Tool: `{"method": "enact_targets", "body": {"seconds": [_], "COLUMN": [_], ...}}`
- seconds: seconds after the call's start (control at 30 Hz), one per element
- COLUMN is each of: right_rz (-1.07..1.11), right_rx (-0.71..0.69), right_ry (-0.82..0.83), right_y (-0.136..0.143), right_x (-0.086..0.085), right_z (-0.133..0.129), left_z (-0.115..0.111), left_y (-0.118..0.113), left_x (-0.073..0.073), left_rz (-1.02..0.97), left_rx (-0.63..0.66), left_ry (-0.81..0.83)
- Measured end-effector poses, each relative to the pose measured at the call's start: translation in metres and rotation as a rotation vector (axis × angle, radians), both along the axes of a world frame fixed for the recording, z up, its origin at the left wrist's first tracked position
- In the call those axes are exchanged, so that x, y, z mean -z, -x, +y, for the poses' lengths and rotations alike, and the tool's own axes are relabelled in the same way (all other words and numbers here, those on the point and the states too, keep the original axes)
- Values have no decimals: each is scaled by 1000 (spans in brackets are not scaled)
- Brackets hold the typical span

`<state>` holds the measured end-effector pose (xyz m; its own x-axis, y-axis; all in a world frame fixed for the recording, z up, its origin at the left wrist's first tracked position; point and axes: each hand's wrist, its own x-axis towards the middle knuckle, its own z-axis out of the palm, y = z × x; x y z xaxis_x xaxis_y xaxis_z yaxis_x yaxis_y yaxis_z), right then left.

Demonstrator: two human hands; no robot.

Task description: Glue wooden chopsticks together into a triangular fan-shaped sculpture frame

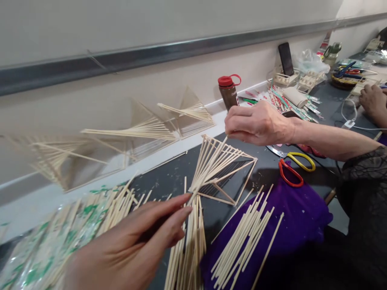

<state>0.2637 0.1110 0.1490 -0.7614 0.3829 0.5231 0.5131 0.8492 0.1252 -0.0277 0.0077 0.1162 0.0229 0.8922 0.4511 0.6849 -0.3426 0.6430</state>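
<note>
My left hand (142, 233), low in the view, pinches the near end of a thin wooden stick (211, 166) between thumb and fingers. My right hand (260, 123) is closed round the stick's far end, so it slants between both hands. Beneath and behind it stands a small fan-shaped frame of wooden sticks (246, 178) on the dark table. Whether the held stick touches this frame, I cannot tell. Beside my left fingers lies a bundle of sticks (198, 237). More loose sticks (246, 237) rest on a purple cloth (302, 209) to the right.
Finished stick frames (142, 133) lean along the wall. Packaged sticks (57, 237) cover the left. Scissors (292, 173) with red and yellow handles lie near my right forearm. A red-capped bottle (228, 92) and a phone (286, 59) stand behind. Another person's hand (373, 100) is far right.
</note>
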Motion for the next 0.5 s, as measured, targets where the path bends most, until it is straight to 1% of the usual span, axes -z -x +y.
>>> {"method": "enact_targets", "body": {"seconds": [0.07, 0.1, 0.17, 0.2, 0.23, 0.27, 0.3, 0.33, 0.4, 0.43, 0.5], "right_rz": [34, 60, 138, 180, 216, 224, 196, 127, -107, -192, -254], "right_rx": [-16, -19, 14, 68, 152, 283, 446, 620, 912, 1005, 1082], "right_ry": [26, 42, 75, 99, 129, 181, 251, 329, 491, 564, 624], "right_y": [0, -1, -9, -15, -24, -34, -45, -56, -77, -86, -100], "right_x": [-2, -2, 0, 3, 7, 13, 20, 28, 43, 50, 62], "right_z": [-4, -5, -6, -5, -4, -3, -2, -1, 0, 0, -2], "left_z": [0, 0, 1, 1, 1, 1, 1, 1, 1, 1, 2], "left_y": [-7, -10, -14, -15, -16, -17, -17, -18, -21, -22, -25], "left_x": [-2, -3, -3, -2, -1, 1, 3, 6, 11, 13, 18], "left_rz": [49, 61, 23, -16, -59, -103, -150, -192, -274, -315, -371], "left_rx": [131, 173, 167, 138, 105, 71, 41, 18, 0, -8, -35], "left_ry": [54, 68, 70, 79, 109, 154, 200, 248, 317, 328, 324]}}
